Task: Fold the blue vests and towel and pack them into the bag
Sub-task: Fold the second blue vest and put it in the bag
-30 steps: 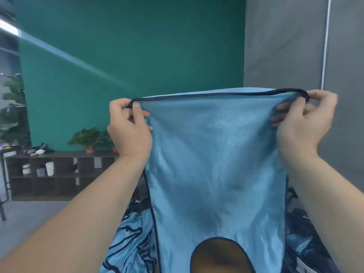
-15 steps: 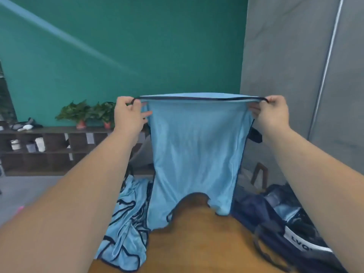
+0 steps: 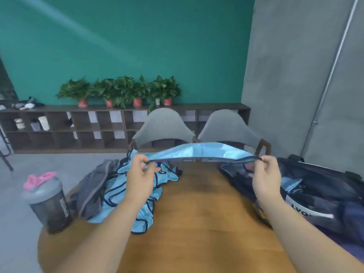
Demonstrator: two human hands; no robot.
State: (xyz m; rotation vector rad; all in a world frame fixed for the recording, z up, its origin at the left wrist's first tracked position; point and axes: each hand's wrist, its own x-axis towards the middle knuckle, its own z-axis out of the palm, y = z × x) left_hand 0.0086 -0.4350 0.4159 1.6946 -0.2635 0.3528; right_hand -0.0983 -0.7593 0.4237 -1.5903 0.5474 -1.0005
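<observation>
While taut between pinching left hand and right hand, vest amid pile, shaker, bag.

I count two bare hands, the left hand and the right hand, and one light-blue vest with dark piping between them. There is one heap of crumpled blue vests, too tangled to number. One grey cloth towel, one dark navy fabric bag, one smoky plastic shaker bottle, one round wooden table. Two grey curved-back chairs. Five small potted green plants in a row.
</observation>
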